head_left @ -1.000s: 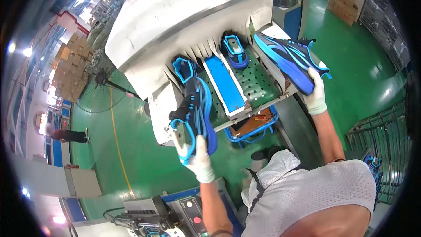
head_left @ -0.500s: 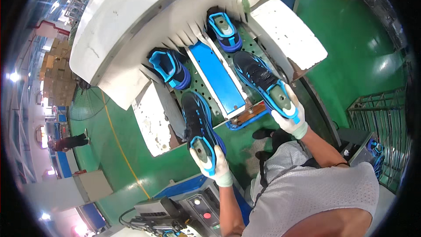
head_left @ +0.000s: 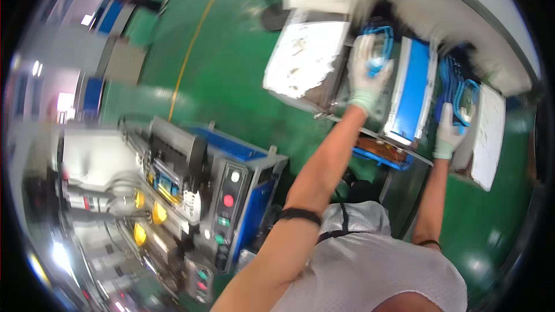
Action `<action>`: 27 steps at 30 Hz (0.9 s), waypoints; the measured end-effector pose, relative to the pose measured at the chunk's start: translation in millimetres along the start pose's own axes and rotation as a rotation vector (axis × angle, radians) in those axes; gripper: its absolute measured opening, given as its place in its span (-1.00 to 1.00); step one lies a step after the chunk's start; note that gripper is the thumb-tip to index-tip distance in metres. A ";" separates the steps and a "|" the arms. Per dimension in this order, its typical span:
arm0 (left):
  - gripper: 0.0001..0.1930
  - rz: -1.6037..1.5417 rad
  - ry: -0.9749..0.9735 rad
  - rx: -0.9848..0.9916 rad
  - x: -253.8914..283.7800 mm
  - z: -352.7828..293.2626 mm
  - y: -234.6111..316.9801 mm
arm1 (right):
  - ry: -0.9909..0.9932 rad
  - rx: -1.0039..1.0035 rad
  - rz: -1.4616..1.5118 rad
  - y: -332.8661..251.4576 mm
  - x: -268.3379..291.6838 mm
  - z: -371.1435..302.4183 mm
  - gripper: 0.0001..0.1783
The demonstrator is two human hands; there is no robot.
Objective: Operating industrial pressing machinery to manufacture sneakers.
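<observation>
My left hand (head_left: 370,75), in a white glove, grips the heel end of a dark sneaker (head_left: 388,33) with a bright blue collar. That sneaker lies on the left lane, its toe end by the machine's flap curtain (head_left: 413,14). My right hand (head_left: 448,133), also gloved, closes round the heel of a matching sneaker (head_left: 445,78) on the right lane. The blue panel (head_left: 411,89) runs between the two lanes. Motion blurs both shoes, and the toes are hard to make out.
White worn side plates (head_left: 303,52) flank the lanes. A control box (head_left: 231,196) with coloured buttons stands on my left, beside a machine with yellow parts (head_left: 159,212). Green floor (head_left: 231,63) with a yellow line stretches away at the left.
My view has swung left, bringing the machine there into sight. Both hands have pushed their sneakers farther along the lanes toward the curtain. The two sneakers ahead no longer show clearly.
</observation>
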State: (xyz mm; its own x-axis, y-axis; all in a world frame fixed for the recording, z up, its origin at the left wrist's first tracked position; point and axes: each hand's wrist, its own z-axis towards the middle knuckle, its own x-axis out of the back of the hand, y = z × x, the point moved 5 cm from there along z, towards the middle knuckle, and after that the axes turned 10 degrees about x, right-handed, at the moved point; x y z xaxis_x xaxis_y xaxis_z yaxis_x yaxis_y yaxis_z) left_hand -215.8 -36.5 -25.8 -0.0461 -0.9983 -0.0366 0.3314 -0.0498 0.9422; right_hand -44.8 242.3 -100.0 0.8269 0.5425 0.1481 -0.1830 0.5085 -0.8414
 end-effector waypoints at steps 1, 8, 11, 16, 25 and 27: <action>-0.13 0.157 0.091 -0.107 14.2 17.9 -13.1 | -0.045 0.112 -0.064 -21.4 -27.8 20.8 -0.32; -0.12 0.219 -0.146 0.201 72.5 -57.9 15.1 | -0.264 0.082 -0.277 -35.6 -47.4 88.6 -0.27; -0.48 0.366 -0.209 0.269 154.3 -186.6 47.2 | -0.095 0.564 -0.324 -168.6 -66.4 27.9 -0.19; -0.64 0.712 0.372 0.950 338.5 -506.3 50.8 | -1.174 0.375 0.537 -307.7 -198.5 -229.5 -0.38; -0.77 -0.119 2.248 1.233 271.9 -1072.9 143.6 | -2.721 0.720 0.263 -297.6 -126.9 -619.1 -0.40; -0.81 -0.372 2.408 1.246 210.9 -1143.0 141.9 | -2.817 0.911 0.112 -297.8 -93.0 -670.9 -0.38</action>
State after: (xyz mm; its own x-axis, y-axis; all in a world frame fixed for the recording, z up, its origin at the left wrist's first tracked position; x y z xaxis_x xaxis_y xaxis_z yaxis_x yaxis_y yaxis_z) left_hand 898.7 -289.8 -280.5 0.6994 0.4703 0.5382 0.1973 -0.8508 0.4871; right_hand 289.5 -408.2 -211.9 -0.6560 -0.5953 0.4639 -0.6241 0.0823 -0.7770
